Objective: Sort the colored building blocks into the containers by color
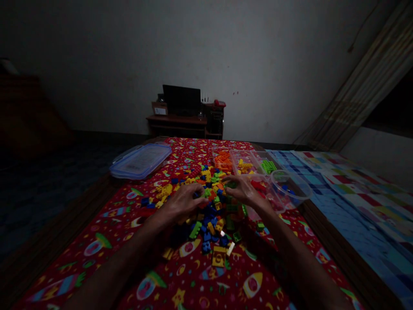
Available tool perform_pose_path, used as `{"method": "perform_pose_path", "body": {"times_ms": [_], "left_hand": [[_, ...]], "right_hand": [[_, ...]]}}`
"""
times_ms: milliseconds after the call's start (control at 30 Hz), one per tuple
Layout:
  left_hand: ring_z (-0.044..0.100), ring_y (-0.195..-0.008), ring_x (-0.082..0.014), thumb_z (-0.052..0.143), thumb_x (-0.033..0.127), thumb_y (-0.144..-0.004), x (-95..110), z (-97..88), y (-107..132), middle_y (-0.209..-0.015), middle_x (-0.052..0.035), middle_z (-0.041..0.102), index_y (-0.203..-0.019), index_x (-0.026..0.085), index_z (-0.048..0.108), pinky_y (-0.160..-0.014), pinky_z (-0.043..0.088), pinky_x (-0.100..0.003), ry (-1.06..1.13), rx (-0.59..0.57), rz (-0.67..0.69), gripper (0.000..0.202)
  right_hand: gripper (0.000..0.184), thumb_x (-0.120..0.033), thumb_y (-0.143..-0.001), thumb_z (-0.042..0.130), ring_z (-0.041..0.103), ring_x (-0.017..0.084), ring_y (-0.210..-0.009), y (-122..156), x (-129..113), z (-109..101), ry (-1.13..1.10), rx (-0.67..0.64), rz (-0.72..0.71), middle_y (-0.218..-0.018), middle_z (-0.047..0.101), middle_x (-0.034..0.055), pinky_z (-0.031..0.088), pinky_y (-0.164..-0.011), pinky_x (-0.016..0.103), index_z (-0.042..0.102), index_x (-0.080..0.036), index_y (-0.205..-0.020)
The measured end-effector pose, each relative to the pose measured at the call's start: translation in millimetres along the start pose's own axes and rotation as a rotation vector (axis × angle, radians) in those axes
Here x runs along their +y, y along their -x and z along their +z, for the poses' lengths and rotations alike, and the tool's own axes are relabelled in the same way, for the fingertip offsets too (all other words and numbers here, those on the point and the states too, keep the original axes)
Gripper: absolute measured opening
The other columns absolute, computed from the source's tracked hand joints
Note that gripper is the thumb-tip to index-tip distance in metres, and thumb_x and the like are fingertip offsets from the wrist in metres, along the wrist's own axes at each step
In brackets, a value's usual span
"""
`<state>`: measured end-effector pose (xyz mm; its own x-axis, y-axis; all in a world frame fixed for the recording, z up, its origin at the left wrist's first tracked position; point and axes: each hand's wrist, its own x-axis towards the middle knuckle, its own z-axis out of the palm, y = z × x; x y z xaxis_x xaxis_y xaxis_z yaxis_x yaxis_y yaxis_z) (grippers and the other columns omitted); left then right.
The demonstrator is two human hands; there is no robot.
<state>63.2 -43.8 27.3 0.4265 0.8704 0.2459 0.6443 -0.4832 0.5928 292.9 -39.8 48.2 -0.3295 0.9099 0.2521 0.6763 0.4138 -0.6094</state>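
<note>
A heap of toy building bricks (209,211) in blue, yellow, green, orange and red lies on the red patterned cloth. My left hand (187,199) is over the heap's left side, fingers curled and the thumb apart from them; dark blue shows in the gap, and I see no brick gripped. Over the right side of the heap, my right hand (241,188) has its thumb and fingers spread, with nothing visible between them. A yellow brick (219,256) and a white brick (230,249) lie at the near edge of the pile.
Clear containers stand on the right, with orange bricks (223,160), yellow bricks (245,165), green bricks (268,166) and red bricks (258,186). A round tub (305,191) holds blue bricks. Blue-rimmed lids (142,161) lie on the left. A monitor (182,100) stands behind.
</note>
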Motion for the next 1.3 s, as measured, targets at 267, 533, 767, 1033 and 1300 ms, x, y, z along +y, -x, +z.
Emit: {"method": "perform_pose_path", "body": {"times_ms": [267, 533, 767, 1033, 1300], "left_hand": [[0.051, -0.059, -0.0137, 0.058, 0.040, -0.069, -2, 12.0, -6, -0.060, 0.0023, 0.056, -0.061, 0.018, 0.057, -0.056, 0.039, -0.024, 0.251, 0.109, -0.093, 0.024], [0.056, -0.069, -0.0146, 0.067, 0.045, -0.065, -3, -5.3, -6, -0.072, 0.0009, 0.061, -0.069, 0.018, 0.059, -0.062, 0.043, -0.024, 0.436, 0.356, -0.200, 0.029], [0.061, -0.068, -0.0167, 0.069, 0.057, -0.064, 1, -3.5, -2, -0.075, -0.0014, 0.068, -0.081, 0.016, 0.066, -0.062, 0.046, -0.026, 0.647, 0.268, -0.319, 0.044], [0.066, -0.086, -0.0239, 0.060, 0.044, -0.072, 17, 9.0, 0, -0.088, -0.0051, 0.074, -0.084, 0.017, 0.073, -0.078, 0.051, -0.033, 0.507, 0.166, -0.197, 0.032], [0.066, -0.094, -0.0248, 0.053, 0.041, -0.074, 14, -8.5, -2, -0.099, -0.0057, 0.073, -0.091, 0.018, 0.073, -0.086, 0.051, -0.035, 0.316, 0.288, -0.172, 0.034]], "right_hand": [[0.038, -0.029, -0.071, 0.068, 0.065, 0.018, -0.080, -7, -6, 30, -0.358, -0.113, 0.068, -0.093, 0.072, 0.0038, 0.051, -0.069, 0.028, 0.070, -0.018, -0.107], [0.036, -0.022, -0.069, 0.070, 0.066, 0.021, -0.086, -7, 1, 30, -0.110, -0.060, 0.110, -0.094, 0.072, 0.0054, 0.051, -0.076, 0.031, 0.070, -0.019, -0.105], [0.043, -0.026, -0.075, 0.067, 0.067, 0.020, -0.087, -7, -12, 17, -0.256, 0.076, 0.089, -0.096, 0.072, 0.0059, 0.052, -0.077, 0.033, 0.063, -0.021, -0.117], [0.030, -0.037, -0.071, 0.067, 0.064, 0.018, -0.082, -10, -22, 31, -0.327, -0.033, 0.079, -0.085, 0.071, 0.0014, 0.049, -0.071, 0.027, 0.072, -0.016, -0.092], [0.021, -0.024, -0.070, 0.060, 0.060, 0.016, -0.064, -39, 41, -70, 0.011, 0.260, 0.127, -0.073, 0.068, 0.0042, 0.042, -0.054, 0.023, 0.070, -0.016, -0.086]]}}
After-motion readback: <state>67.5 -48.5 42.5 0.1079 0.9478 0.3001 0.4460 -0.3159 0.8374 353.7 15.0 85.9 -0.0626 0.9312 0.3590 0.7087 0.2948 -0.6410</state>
